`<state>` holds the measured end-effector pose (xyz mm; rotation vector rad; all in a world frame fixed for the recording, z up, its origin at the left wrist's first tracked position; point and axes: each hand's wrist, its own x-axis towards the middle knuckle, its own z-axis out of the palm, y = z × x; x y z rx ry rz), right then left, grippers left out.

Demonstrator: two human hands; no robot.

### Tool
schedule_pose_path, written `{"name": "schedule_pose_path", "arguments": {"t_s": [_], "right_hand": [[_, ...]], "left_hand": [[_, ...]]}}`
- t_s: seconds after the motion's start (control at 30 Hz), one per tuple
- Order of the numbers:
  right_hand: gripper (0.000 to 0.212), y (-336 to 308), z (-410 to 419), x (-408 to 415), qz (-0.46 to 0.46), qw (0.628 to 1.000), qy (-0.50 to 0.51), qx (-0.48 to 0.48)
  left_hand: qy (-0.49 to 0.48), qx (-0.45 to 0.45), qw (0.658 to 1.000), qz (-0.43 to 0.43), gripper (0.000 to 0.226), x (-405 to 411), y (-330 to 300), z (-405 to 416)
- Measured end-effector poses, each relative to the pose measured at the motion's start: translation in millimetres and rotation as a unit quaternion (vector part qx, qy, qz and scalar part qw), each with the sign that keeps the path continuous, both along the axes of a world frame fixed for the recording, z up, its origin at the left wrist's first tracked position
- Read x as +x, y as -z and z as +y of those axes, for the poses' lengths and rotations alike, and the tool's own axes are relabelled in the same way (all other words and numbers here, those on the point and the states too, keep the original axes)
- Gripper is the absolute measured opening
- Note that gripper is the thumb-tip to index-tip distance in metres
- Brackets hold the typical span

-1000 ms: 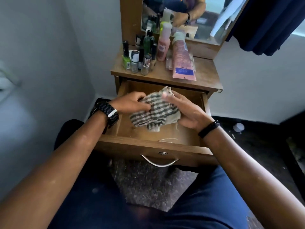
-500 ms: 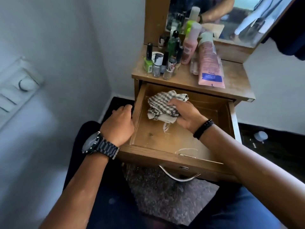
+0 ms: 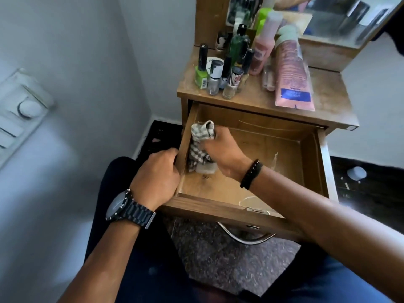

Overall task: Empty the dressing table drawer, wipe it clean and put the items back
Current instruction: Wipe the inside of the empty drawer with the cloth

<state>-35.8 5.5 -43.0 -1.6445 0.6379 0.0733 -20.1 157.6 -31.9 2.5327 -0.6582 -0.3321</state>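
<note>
- Wall switch panel [image 3: 20, 110] at 9 o'clock, blurred, with a round knob.
- Left hand [image 3: 156, 176], a dark watch [image 3: 122, 207] on its wrist, grips the drawer's left wall near the front corner, fingers curled over the top edge.
- Cloth [image 3: 201, 141], checked, is bunched against the inside of the left wall, at 10 o'clock within the drawer; its lower end trails onto the floor of the drawer.
- Right hand [image 3: 220, 152] clutches the cloth, fingers closed round it, and presses it to that wall; a black band [image 3: 251, 173] circles the wrist.
- Drawer [image 3: 284, 154] is pulled out, wooden; apart from the cloth, only pale streaks and a ring mark show on its floor. A curved metal handle [image 3: 244, 237] hangs on its front at 6 o'clock.
- Table top [image 3: 328, 95] at 12 o'clock carries the removed items: a green polish bottle [image 3: 201, 76] at its left edge, small glass bottles [image 3: 220, 83] just beside it, a tall green bottle [image 3: 239, 44] behind them, a pink bottle [image 3: 263, 49] further right, and a pink tube [image 3: 291, 77] lying flat toward 1 o'clock.
- Mirror [image 3: 349, 16] stands behind the items, at the frame's top.
- A white lid-like thing [image 3: 356, 172] lies on the dark floor at 3 o'clock.
</note>
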Motion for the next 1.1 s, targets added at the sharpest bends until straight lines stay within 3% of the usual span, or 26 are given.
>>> {"name": "schedule_pose_path", "arguments": {"t_s": [0.13,0.2,0.33,0.57,0.73,0.9,1.1], "right_hand": [[0.016,-9.7,18.2,-39.6,0.061,0.986,-0.156,-0.004],[0.016,-10.3,17.4,-36.8,0.071,0.987,-0.142,0.018],[0.017,-15.1,-4.2,-8.3,0.067,0.984,-0.058,0.153],[0.041,-0.4,-34.3,50.1,0.013,0.986,0.094,0.136],[0.032,-5.3,-22.3,15.0,0.021,0.997,-0.013,0.068],[0.016,-18.2,3.6,-34.1,0.112,0.972,-0.199,0.061],[0.016,-5.8,-3.9,-15.3,0.117,0.970,-0.092,0.191]], "left_hand": [[-0.012,-0.010,1.000,0.007,0.042,-1.2,-0.8,0.7],[-0.012,-0.019,1.000,0.018,0.042,-2.9,-1.8,2.5],[0.002,-0.020,0.999,0.026,0.044,-3.2,-2.3,5.6],[0.002,0.001,0.999,0.035,0.049,-3.5,-1.2,5.8],[0.006,-0.005,0.999,0.033,0.047,-4.3,-1.3,4.7],[-0.007,0.000,0.999,0.038,0.048,-4.3,0.4,5.2],[-0.003,0.005,0.999,0.032,0.049,-7.0,-0.4,7.3]]}}
